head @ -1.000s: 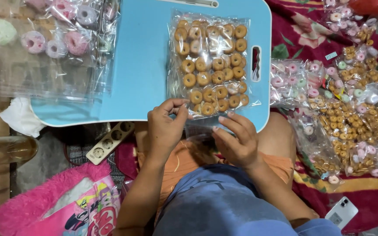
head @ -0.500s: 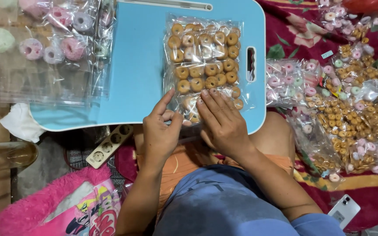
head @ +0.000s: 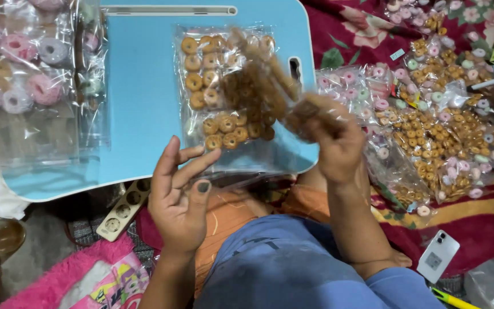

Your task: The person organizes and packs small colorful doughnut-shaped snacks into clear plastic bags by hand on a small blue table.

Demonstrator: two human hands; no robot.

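Above the blue table [head: 138, 114], my right hand [head: 338, 146] pinches a blurred cookie bag [head: 264, 80]; my left hand [head: 181, 194] is spread, holding nothing.

the packet [head: 270, 80] in the right hand [head: 338, 143] is motion-blurred, so its contents and edges can't be made out. it covers part of the bag of brown rings [head: 218, 91] on the blue tray [head: 138, 97]. right fingertips are hidden behind the blur. the tray's top is cut off by the frame edge. the bags of pink rings [head: 24, 86] run off the left edge. the phone [head: 438, 256] is too small for detail. the pile of bags [head: 441, 120] is cut at the right edge.
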